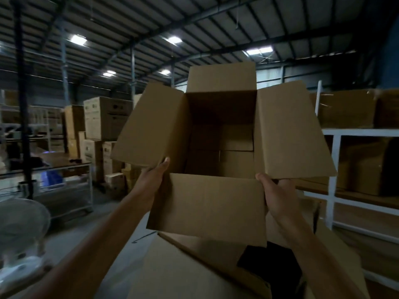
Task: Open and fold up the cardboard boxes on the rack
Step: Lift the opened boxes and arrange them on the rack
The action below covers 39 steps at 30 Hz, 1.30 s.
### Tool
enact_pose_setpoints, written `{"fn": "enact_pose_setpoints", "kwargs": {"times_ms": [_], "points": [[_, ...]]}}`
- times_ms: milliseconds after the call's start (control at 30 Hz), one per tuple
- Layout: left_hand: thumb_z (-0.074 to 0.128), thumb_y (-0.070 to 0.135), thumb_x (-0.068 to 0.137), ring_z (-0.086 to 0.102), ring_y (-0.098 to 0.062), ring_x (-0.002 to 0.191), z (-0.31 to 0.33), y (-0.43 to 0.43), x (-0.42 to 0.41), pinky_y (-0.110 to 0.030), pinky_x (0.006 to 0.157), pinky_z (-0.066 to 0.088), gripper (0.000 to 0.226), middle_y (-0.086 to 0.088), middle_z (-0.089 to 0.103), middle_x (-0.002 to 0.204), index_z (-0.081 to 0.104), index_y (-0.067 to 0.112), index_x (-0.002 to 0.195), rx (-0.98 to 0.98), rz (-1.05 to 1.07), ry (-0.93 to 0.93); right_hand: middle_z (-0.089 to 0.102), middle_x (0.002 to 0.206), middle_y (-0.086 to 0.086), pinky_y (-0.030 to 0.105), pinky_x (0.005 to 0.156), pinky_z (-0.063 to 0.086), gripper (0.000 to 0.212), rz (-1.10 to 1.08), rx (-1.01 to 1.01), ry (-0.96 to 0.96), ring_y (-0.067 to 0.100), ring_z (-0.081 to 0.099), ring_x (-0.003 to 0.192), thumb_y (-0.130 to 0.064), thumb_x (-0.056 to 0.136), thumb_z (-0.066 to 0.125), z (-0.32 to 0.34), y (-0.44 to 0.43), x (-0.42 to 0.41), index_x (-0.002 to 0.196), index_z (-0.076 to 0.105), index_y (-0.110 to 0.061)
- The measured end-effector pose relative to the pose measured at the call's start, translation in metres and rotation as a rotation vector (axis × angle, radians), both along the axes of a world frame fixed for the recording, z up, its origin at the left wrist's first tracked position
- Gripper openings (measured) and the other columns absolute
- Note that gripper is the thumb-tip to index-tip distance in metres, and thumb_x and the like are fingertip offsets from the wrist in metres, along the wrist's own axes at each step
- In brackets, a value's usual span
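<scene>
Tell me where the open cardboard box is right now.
Head view, centre: the open cardboard box is held up between the left hand and right hand, with the white rack to its right.

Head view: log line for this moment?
box: held up, flaps open, empty | left hand: grips near-left corner | right hand: grips near-right corner | fold: not yet done

1. Dim warehouse; the roof lights (78, 39) are bright, blown-out patches and the only visible source.
2. The box (207, 203) is evenly lit outside, its inside deep in shadow.
3. The fan (21, 225) at lower left is smeared with blur.
4. Roof beams (183, 25) bow from wide-angle distortion; far stacks (105, 117) are soft.
</scene>
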<state>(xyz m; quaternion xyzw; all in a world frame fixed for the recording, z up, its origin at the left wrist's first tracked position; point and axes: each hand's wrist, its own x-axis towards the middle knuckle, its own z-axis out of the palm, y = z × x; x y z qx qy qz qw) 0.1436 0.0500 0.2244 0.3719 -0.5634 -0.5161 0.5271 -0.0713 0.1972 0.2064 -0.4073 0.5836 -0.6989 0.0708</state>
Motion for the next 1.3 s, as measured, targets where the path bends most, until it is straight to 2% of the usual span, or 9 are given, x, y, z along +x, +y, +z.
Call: {"fn": "enact_pose_setpoints", "kwargs": {"times_ms": [267,467,567,800,900,967,1133,1233,1300], "points": [[0.058,0.044,0.093,0.053,-0.024,0.115,-0.008,-0.086,-0.059,-0.043,0.105,0.039,0.052,-0.005,0.058,0.125,0.049,0.017,0.136,0.029,-0.157,-0.127,0.062,0.079,0.01,0.039,0.076,0.051,0.034,-0.132,0.1,-0.07,0.025,0.063,0.078,-0.035,0.09,0.063,-0.021,-0.057,-0.041,0.091,0.064,-0.001],[0.055,0.045,0.095,0.057,-0.023,0.083,-0.035,-0.129,-0.08,-0.038,0.089,0.042,0.038,-0.008,0.059,0.095,0.052,0.012,0.113,0.119,-0.247,-0.299,0.059,0.074,0.015,0.03,0.062,0.041,0.029,-0.217,0.246,-0.118,0.025,0.059,0.068,-0.032,0.087,0.064,-0.05,-0.084,-0.051,0.078,0.061,-0.004],[0.05,0.049,0.096,0.061,-0.024,0.091,-0.056,-0.148,-0.088,-0.04,0.094,0.045,0.049,-0.011,0.064,0.108,0.059,0.008,0.119,0.096,-0.337,-0.406,0.06,0.075,0.012,0.031,0.064,0.04,0.025,-0.256,0.31,-0.177,0.024,0.059,0.07,-0.029,0.087,0.062,-0.061,-0.09,-0.051,0.078,0.063,-0.006],[0.054,0.036,0.098,0.056,-0.017,0.069,-0.074,-0.163,-0.101,-0.031,0.066,0.043,0.03,-0.017,0.066,0.101,0.057,0.006,0.097,0.064,-0.493,-0.389,0.068,0.099,0.008,0.032,0.077,0.048,0.011,-0.403,0.31,-0.361,0.025,0.064,0.092,-0.025,0.085,0.064,-0.078,-0.091,-0.028,0.091,0.064,-0.016],[0.056,0.029,0.097,0.058,-0.019,0.07,-0.076,-0.169,-0.095,-0.029,0.055,0.039,0.023,-0.012,0.064,0.09,0.056,0.006,0.096,0.083,-0.546,-0.371,0.07,0.103,0.006,0.034,0.08,0.054,0.041,-0.434,0.333,-0.367,0.024,0.066,0.094,-0.034,0.078,0.073,-0.074,-0.089,-0.022,0.112,0.065,-0.013],[0.059,0.027,0.096,0.058,-0.02,0.072,-0.075,-0.17,-0.088,-0.03,0.055,0.04,0.018,-0.01,0.061,0.086,0.055,0.009,0.098,0.101,-0.594,-0.351,0.07,0.106,0.006,0.033,0.074,0.056,0.049,-0.444,0.358,-0.384,0.024,0.066,0.095,-0.038,0.077,0.076,-0.072,-0.087,-0.016,0.117,0.063,-0.012],[0.063,0.03,0.093,0.059,-0.024,0.071,-0.076,-0.183,-0.071,-0.032,0.06,0.045,0.029,-0.013,0.06,0.083,0.056,0.006,0.108,0.057,-0.653,-0.367,0.069,0.099,0.008,0.021,0.047,0.044,0.026,-0.467,0.375,-0.404,0.018,0.063,0.08,-0.024,0.089,0.07,-0.068,-0.081,0.01,0.109,0.061,-0.011],[0.067,0.029,0.089,0.064,-0.031,0.091,-0.08,-0.184,-0.065,-0.042,0.08,0.054,0.018,-0.019,0.064,0.103,0.056,0.018,0.099,0.061,-0.708,-0.332,0.067,0.108,0.012,0.023,0.047,0.041,0.035,-0.511,0.389,-0.412,0.02,0.061,0.081,-0.023,0.09,0.067,-0.069,-0.079,0.016,0.12,0.058,-0.007],[0.067,0.016,0.089,0.063,-0.027,0.087,-0.081,-0.182,-0.062,-0.039,0.073,0.053,0.016,-0.012,0.062,0.098,0.052,0.021,0.091,-0.003,-0.644,-0.242,0.066,0.101,0.016,0.02,0.043,0.037,0.03,-0.552,0.427,-0.425,0.019,0.056,0.067,-0.019,0.092,0.063,-0.072,-0.077,0.019,0.115,0.059,-0.001]]}}
